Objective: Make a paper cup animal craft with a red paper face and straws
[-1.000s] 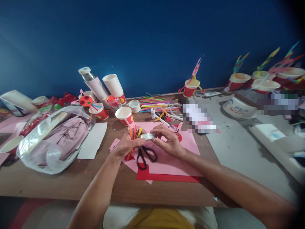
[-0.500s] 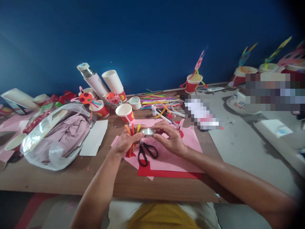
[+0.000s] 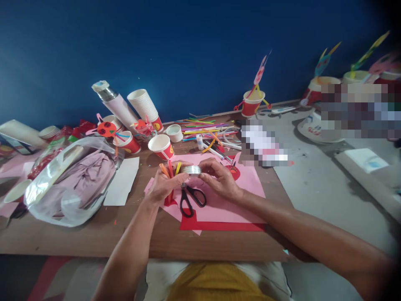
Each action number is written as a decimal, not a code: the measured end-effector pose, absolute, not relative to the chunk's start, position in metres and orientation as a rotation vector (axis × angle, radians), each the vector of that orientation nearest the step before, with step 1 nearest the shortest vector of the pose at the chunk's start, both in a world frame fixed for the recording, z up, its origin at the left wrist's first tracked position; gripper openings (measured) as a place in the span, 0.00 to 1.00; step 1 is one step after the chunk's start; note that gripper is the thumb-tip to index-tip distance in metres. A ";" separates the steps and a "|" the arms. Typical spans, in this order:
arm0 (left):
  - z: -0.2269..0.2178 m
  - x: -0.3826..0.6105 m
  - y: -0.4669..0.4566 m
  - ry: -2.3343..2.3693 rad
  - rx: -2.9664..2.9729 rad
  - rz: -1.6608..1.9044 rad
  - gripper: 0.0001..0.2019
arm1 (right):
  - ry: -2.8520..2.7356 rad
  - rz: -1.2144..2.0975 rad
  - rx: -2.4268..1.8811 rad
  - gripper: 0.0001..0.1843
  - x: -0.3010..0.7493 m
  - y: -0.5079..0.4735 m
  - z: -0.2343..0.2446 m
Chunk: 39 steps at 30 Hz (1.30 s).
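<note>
Left hand: closed around upright colored strips.
Right hand: fingers gripping tape roll.
Black-handled scissors: below tape roll, on pink paper.

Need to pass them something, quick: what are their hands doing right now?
Left hand: closed on orange, red and yellow strips.
Right hand: holding a tape roll.

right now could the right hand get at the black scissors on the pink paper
Probably yes: the right hand must release the tape roll, but the scissors lie just below, nothing between.
</note>
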<state>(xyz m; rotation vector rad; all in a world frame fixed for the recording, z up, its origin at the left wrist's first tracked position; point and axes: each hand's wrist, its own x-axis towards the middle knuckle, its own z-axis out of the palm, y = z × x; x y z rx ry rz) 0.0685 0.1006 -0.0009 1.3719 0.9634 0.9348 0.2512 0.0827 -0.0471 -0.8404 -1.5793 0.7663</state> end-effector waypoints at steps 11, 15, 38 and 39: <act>0.008 0.065 0.105 0.934 1.519 0.811 0.10 | -1.681 0.675 -0.803 0.10 0.254 0.080 -0.053; 0.004 0.065 0.104 0.940 1.399 0.736 0.10 | -1.739 0.642 -0.790 0.11 0.255 0.079 -0.053; -0.010 0.068 0.100 1.053 0.990 0.589 0.08 | -1.866 0.509 -0.752 0.10 0.257 0.081 -0.056; -0.010 0.069 0.100 1.049 0.989 0.594 0.08 | -1.868 0.509 -0.754 0.10 0.257 0.081 -0.056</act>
